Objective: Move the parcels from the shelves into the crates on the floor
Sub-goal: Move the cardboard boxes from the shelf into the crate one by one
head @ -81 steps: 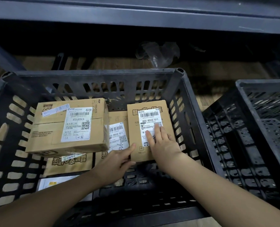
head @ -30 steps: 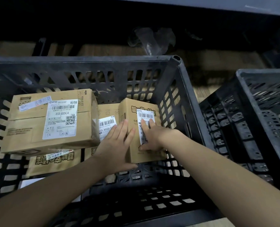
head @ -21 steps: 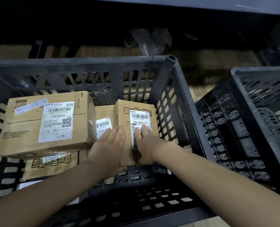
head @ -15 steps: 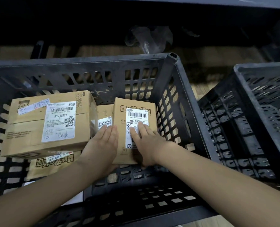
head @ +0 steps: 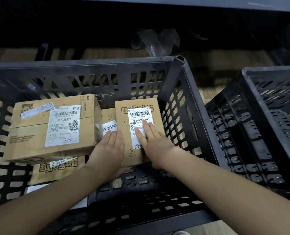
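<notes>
A black slatted crate (head: pixel 96 65) on the floor holds several cardboard parcels. A small flat parcel (head: pixel 124 116) with a white label lies toward the crate's right side. My right hand (head: pixel 151 139) rests flat on its label with straight fingers. My left hand (head: pixel 110 148) lies against its left edge, fingers straight, thumb under the near corner. A large parcel (head: pixel 39 133) with a white label sits at the left, on top of a flat printed parcel (head: pixel 59 170). Another labelled parcel (head: pixel 109 123) shows between the large one and the small one.
A second black crate (head: pixel 259 99) stands to the right, with no parcels visible in it. A dark shelf edge (head: pixel 191 4) runs overhead. Crumpled clear plastic (head: pixel 156 41) lies on the wooden floor behind the crate.
The small parcel slid left toward the large parcel and now lies flat beside it. Both hands stayed on it, the left moving from its near corner to its left edge.
</notes>
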A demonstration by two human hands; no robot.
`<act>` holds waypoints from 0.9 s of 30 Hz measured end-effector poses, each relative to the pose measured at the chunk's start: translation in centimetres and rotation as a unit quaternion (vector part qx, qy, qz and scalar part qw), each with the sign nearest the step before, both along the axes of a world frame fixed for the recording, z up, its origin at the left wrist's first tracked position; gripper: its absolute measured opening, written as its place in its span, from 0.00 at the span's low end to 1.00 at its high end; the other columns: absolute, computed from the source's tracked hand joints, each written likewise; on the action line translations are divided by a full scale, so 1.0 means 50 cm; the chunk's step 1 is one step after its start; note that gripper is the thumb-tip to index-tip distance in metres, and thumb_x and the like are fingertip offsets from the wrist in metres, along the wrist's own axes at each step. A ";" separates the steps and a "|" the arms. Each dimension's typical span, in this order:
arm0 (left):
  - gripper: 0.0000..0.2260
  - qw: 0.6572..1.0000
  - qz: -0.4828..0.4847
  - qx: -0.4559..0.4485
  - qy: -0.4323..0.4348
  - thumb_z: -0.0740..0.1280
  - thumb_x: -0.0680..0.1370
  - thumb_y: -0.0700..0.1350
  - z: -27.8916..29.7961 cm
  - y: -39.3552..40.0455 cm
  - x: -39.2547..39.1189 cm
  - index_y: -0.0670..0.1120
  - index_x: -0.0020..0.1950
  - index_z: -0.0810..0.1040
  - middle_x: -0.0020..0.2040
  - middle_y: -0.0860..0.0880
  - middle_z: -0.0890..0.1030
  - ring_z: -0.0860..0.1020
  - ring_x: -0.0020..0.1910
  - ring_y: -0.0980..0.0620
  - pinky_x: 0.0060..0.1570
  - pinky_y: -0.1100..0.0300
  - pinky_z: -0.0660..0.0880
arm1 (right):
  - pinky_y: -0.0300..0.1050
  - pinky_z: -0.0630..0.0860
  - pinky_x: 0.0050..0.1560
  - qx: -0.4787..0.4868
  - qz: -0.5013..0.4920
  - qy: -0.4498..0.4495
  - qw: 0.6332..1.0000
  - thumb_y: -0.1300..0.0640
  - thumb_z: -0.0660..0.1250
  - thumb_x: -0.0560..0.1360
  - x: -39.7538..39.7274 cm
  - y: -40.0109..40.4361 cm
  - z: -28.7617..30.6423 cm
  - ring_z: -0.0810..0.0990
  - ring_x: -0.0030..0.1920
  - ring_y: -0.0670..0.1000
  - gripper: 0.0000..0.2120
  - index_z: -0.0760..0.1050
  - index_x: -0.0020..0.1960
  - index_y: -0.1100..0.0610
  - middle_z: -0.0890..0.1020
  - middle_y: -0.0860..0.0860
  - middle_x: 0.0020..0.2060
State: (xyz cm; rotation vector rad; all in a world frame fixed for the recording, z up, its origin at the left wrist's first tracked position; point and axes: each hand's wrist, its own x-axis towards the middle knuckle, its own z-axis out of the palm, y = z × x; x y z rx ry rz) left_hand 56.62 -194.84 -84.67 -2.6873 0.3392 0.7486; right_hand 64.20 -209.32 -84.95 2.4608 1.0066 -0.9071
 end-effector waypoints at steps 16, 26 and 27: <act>0.47 0.997 -0.048 -0.035 -0.050 0.47 0.74 0.71 -0.016 -0.042 0.040 0.34 0.75 0.42 0.76 0.34 0.45 0.47 0.75 0.38 0.73 0.47 0.39 | 0.56 0.56 0.73 -0.081 -0.135 0.097 0.983 0.64 0.63 0.75 0.018 -0.008 -0.006 0.40 0.76 0.60 0.47 0.25 0.73 0.59 0.36 0.60 0.75; 0.44 0.986 -0.060 -0.119 -0.104 0.76 0.54 0.67 -0.029 0.001 0.040 0.36 0.58 0.80 0.58 0.37 0.79 0.80 0.56 0.41 0.54 0.48 0.76 | 0.53 0.62 0.68 -0.103 -0.086 0.146 0.980 0.57 0.60 0.79 0.004 0.012 0.028 0.53 0.74 0.64 0.41 0.30 0.73 0.68 0.36 0.67 0.73; 0.44 0.985 -0.063 -0.121 -0.105 0.77 0.53 0.67 -0.032 0.003 0.041 0.36 0.57 0.80 0.57 0.37 0.80 0.80 0.55 0.41 0.53 0.47 0.76 | 0.54 0.63 0.67 -0.107 -0.081 0.152 0.979 0.55 0.61 0.79 0.006 0.014 0.031 0.54 0.74 0.65 0.42 0.30 0.73 0.68 0.36 0.67 0.73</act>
